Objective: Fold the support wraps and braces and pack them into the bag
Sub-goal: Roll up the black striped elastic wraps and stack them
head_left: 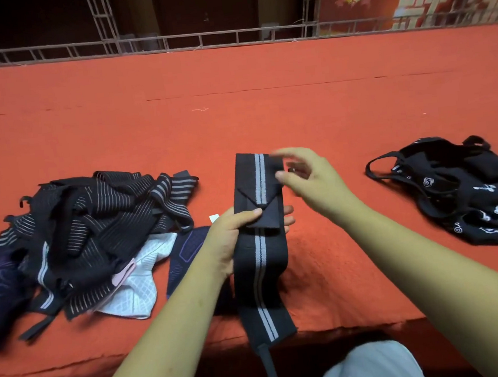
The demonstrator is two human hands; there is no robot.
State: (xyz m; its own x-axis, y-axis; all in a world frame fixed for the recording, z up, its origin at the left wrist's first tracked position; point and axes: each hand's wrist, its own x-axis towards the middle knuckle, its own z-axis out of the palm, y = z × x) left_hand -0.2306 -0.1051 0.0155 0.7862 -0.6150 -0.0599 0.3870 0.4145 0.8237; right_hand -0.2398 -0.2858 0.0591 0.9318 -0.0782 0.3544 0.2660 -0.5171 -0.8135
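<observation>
One black striped wrap (260, 257): left hand (231, 238) grips its middle; right hand (311, 182), blurred beside its folded top, grasp impossible to tell.

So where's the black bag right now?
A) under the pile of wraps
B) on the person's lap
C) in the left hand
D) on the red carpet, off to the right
D: the bag lies on the red carpet off to the right, while the left hand holds a striped wrap and the pile of wraps sits on the left.
</observation>
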